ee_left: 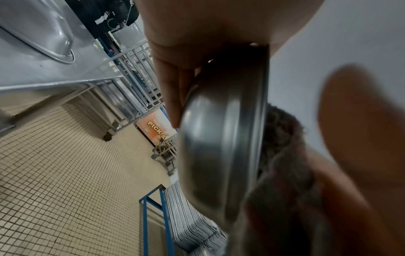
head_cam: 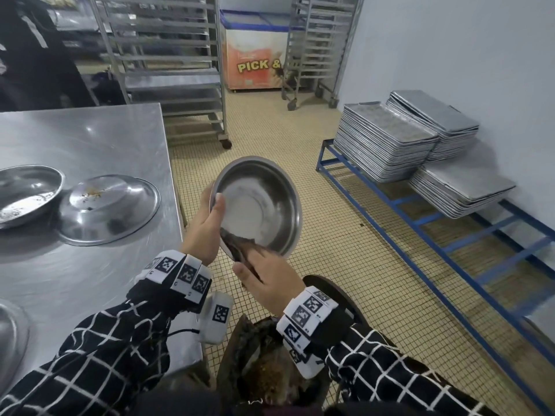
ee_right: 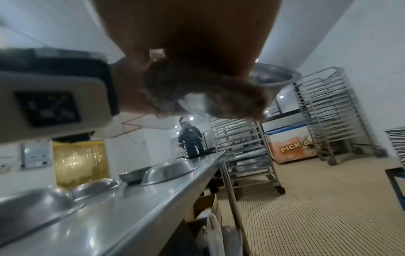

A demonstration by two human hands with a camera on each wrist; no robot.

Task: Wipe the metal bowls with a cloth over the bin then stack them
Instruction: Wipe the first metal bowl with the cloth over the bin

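A round metal bowl is tilted up in front of me, its inside facing me, above the floor and the bin. My left hand grips its left rim, thumb inside, fingers behind; the left wrist view shows the bowl edge-on against my fingers. My right hand holds a dark brown cloth pressed to the bowl's lower inner rim. The cloth bunches under my right palm in the right wrist view. Several more bowls lie on the steel table: one upside down, one upright with crumbs.
The steel table runs along my left; another bowl's edge shows at its near corner. Stacked baking trays sit on a blue frame at right. Wheeled racks and a freezer stand behind. A person stands far off.
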